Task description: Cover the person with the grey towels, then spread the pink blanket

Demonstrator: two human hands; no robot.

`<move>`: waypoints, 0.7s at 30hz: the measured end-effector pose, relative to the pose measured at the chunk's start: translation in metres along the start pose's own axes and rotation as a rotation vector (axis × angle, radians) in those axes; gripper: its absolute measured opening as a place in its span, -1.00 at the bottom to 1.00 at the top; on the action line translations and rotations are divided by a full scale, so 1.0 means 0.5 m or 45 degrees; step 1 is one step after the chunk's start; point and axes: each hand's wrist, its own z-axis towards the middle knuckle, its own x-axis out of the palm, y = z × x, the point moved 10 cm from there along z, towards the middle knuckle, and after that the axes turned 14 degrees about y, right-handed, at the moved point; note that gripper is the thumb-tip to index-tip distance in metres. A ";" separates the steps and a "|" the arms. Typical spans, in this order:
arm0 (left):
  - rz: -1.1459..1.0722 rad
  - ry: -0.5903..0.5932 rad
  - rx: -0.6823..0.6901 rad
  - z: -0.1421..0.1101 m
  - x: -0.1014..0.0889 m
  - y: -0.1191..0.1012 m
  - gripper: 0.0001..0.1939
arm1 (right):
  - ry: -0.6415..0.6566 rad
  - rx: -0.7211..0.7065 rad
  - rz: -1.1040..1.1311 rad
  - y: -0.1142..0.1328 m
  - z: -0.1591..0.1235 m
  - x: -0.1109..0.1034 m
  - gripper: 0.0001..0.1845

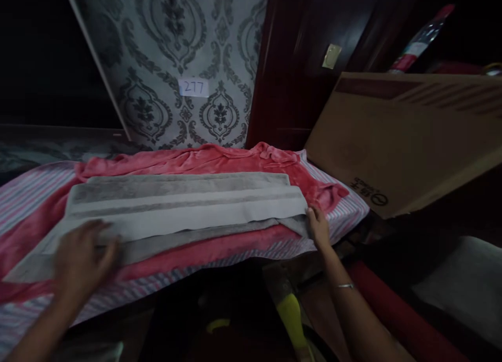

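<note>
Striped cloth (353, 211) beneath lengthwise gray fabric (188, 187)

Looks like a home: patterned wallpaper (221, 37); left of it, a large dark screen (50, 58); right of it, a dark reddish door (301, 48).

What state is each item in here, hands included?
Grey cloth: laid out, partly folded over
Pink blanket: spread beneath, edges rumpled
Striped cloth: spread under the blanket
Bottle: capped
Left hand: blurred, fingers spread, at the grey cloth
Right hand: gripping the grey cloth's end
</note>
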 end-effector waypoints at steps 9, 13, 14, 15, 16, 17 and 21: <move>0.281 0.134 0.627 -0.035 0.214 -0.237 -0.63 | -0.017 0.135 0.468 -0.029 -0.102 0.050 -0.34; 0.147 0.269 0.585 0.037 0.170 -0.261 -0.59 | 0.000 0.069 0.881 0.017 -0.069 0.022 -0.48; 0.101 0.285 0.565 0.053 0.151 -0.267 -0.55 | 0.004 0.054 0.996 0.028 -0.058 0.013 -0.51; 0.066 0.297 0.534 0.066 0.133 -0.272 -0.50 | -0.001 0.044 1.099 0.037 -0.047 0.005 -0.55; 0.044 0.310 0.497 0.076 0.118 -0.275 -0.44 | -0.011 0.045 1.181 0.041 -0.039 -0.001 -0.58; 0.033 0.339 0.465 0.082 0.111 -0.275 -0.39 | -0.021 0.061 1.238 0.040 -0.034 -0.003 -0.60; 0.088 0.518 0.448 0.052 0.143 -0.251 -0.42 | -0.030 0.214 1.267 -0.013 -0.063 0.025 -0.65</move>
